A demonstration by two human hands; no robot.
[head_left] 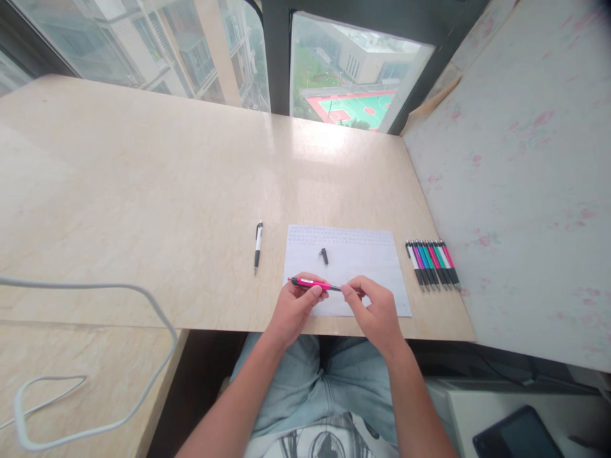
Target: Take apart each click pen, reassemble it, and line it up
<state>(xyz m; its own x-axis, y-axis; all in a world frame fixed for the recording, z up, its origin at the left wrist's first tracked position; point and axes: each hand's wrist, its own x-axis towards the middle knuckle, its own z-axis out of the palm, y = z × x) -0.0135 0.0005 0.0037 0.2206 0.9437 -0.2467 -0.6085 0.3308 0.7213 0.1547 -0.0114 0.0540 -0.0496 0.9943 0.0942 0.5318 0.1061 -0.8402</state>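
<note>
My left hand (300, 306) holds a pink pen (312, 283) with a black clip end, level above the sheet of paper. A thin dark length sticks out of the pen's right end, and my right hand (375, 308) pinches there with thumb and fingers. Its tip is hidden by those fingers. Just beyond my hands, a short black piece (324, 256) lies on the white paper (353, 254), with a tiny dark bit beside it. Handwritten lines run along the paper's far edge.
Left of the paper lies a white pen (258, 248) with a black grip. A row of several coloured pens (432, 264) lies at the right, by the wall (520, 191). A white cable (138, 289) loops across the left side. A dark tablet-like device (518, 436) rests low right.
</note>
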